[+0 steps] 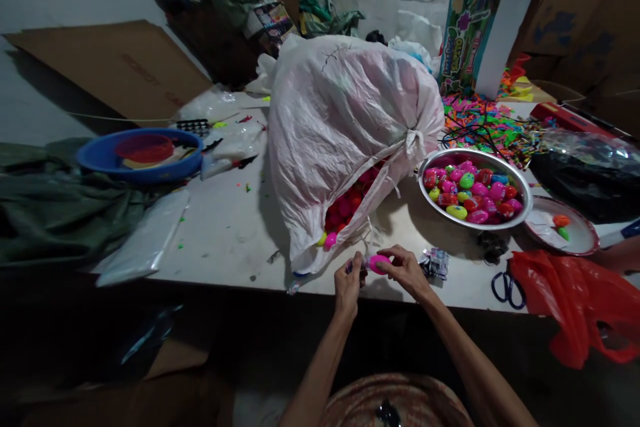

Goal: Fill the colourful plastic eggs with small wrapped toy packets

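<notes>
Pink egg [379,264] is at the front of the surface [225,243], held by fingers of the right hand [406,271]; the left hand [349,281] pinches something small, unclear. At the egg's eleven o'clock is a white sack [340,113], at two a metal bowl [526,205].

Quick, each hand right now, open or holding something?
Left hand: closed on a small item, too unclear to identify.
Right hand: holding a pink egg-shaped piece.

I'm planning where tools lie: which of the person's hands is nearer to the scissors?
Right. The right hand, on the pink egg, is left of the scissors; the left hand is farther left, beyond the right hand.
</notes>
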A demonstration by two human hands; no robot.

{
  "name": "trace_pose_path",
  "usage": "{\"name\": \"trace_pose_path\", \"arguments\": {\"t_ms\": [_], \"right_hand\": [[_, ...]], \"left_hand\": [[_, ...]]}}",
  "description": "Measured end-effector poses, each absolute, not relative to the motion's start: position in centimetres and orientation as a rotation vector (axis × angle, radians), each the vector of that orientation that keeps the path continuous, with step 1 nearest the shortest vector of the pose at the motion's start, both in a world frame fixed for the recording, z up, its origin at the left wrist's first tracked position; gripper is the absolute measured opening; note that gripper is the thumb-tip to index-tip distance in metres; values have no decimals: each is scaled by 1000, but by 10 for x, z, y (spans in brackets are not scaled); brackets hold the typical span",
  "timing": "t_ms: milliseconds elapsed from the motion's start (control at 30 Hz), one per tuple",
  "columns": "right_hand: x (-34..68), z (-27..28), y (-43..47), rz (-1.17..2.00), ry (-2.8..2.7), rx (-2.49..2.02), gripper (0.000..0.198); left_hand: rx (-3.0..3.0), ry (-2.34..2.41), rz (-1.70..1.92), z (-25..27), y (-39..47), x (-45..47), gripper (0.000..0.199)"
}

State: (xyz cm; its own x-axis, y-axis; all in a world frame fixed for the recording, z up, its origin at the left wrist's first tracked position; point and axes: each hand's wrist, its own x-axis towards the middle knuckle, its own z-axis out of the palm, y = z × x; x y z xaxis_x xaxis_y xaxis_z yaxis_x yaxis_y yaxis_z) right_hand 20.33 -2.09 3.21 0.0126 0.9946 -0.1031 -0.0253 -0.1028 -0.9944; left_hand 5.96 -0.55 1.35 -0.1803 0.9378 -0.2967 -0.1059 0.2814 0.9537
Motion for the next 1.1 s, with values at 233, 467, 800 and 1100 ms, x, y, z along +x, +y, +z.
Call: {"name": "trace_pose_path", "arguments": {"t_ms": [233,467,800,1100], "right_hand": [[202,16,-27,1317,-962,-1237,43],[202,14,-31,1432,-692,-1136,40],[208,11,-34,1436,-666,-1095,35],[208,13,-40,1036,-960,-1236,30]], "left_hand": [[624,1204,1171,22,-5,70,35],[484,1086,1042,16,-4,76,33],[627,1008,902,20,0,80,38],[481,987,974,14,1,84,32]]}}
